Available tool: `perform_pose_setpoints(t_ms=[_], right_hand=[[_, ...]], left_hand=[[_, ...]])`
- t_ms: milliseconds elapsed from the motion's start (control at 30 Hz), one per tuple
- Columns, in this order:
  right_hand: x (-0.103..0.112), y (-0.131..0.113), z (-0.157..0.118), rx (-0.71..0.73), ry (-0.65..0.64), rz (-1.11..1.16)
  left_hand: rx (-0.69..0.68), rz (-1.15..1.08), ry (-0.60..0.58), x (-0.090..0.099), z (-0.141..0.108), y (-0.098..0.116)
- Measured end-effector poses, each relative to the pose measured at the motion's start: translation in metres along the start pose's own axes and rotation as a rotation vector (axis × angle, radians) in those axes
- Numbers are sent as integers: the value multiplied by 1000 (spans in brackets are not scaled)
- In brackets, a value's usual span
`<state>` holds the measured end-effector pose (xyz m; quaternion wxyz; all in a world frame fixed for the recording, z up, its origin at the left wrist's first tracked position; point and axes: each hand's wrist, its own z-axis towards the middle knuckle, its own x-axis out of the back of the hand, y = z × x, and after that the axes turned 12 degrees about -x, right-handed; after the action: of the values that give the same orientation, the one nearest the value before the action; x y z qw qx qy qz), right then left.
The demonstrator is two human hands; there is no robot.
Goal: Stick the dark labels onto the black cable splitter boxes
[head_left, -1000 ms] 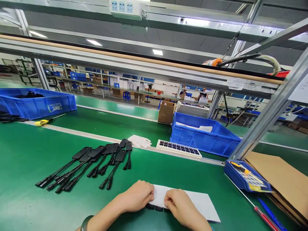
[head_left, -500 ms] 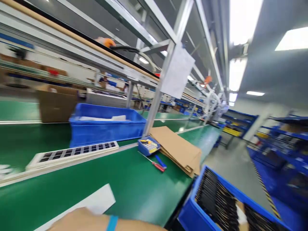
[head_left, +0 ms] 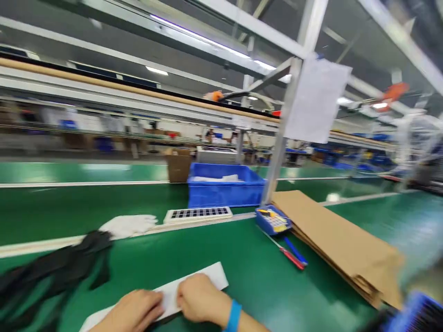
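A long white panel (head_left: 217, 275) lies slantwise on the green bench, close to me. My left hand (head_left: 136, 310) is closed on its left part, fingers together and bent over it. Farther right along the same panel, my right hand (head_left: 200, 297), with a blue band at the wrist, has its fingers curled in a pinch against the panel. The fingertips of this hand are partly hidden. Something dark shows under the panel's near edge between the hands, too little to name.
Black straps or cloth (head_left: 69, 263) and white gloves (head_left: 129, 225) lie at left. Beyond are a white slotted panel (head_left: 197, 214) and a blue bin (head_left: 224, 193). Rightward lie a small blue box (head_left: 273, 220), a red-handled screwdriver (head_left: 292, 259), a blue pen-like item (head_left: 296, 251) and cardboard sheets (head_left: 332, 235).
The view has swung left, bringing the gloves and black straps into sight. Both hands now show on the white panel; before, only the banded arm and part of a hand showed.
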<state>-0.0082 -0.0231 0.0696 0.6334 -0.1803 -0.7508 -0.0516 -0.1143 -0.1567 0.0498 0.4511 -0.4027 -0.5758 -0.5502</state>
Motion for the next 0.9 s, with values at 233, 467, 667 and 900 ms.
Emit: perform_pose_setpoints(t_ms=[233, 467, 667, 900], right_hand=[[-6, 26, -5, 138, 6, 194], [-23, 17, -6, 186, 44, 275], [-10, 26, -6, 196, -50, 291], [-10, 22, -11, 153, 17, 124]], left_hand=[[-17, 104, -177, 29, -16, 1], [-91, 136, 2, 19, -19, 3], [-118, 148, -78, 15, -8, 9], [-72, 168, -157, 21, -14, 10]])
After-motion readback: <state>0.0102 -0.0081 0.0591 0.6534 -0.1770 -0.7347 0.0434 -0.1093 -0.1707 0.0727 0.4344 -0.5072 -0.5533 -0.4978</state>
